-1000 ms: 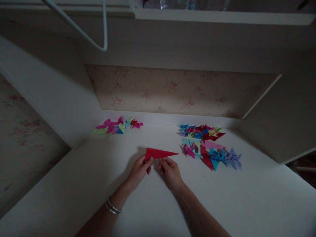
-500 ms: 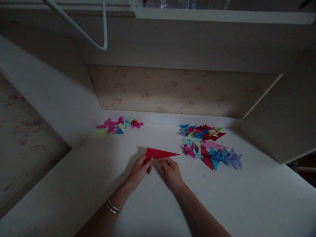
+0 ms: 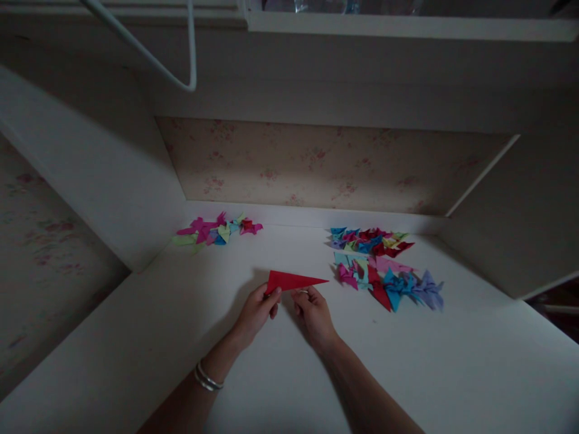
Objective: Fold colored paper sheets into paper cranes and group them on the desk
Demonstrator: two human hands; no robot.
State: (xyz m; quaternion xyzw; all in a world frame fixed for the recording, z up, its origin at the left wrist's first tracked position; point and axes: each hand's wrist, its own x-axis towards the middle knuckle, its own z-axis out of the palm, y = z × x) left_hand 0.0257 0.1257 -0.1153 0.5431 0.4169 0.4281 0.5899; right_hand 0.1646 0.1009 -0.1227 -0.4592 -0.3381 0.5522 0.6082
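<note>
A red folded sheet of paper (image 3: 292, 281), shaped like a long narrow triangle, is held just above the white desktop with its sharp tip towards the right. My left hand (image 3: 256, 310) pinches its wide left end, thumb on top. My right hand (image 3: 314, 316) is closed, its fingers curled at the paper's lower edge near the middle. Those fingertips partly hide one another, and a small pale glint shows between them. Just right of the paper tip lie folded paper pieces (image 3: 348, 275) in pink, blue, red and purple.
Another heap of colourful folded paper (image 3: 203, 232) lies at the back left, and one more row (image 3: 368, 241) at the back right. The white desk (image 3: 271, 380) ends at a flowered back panel (image 3: 312, 163). A shelf (image 3: 362, 27) and a pale bent tube (image 3: 192, 54) hang above.
The right hand's fingers have shifted slightly at the paper's lower edge, and the paper's tip has moved a touch upward and left. The left hand keeps its hold.
</note>
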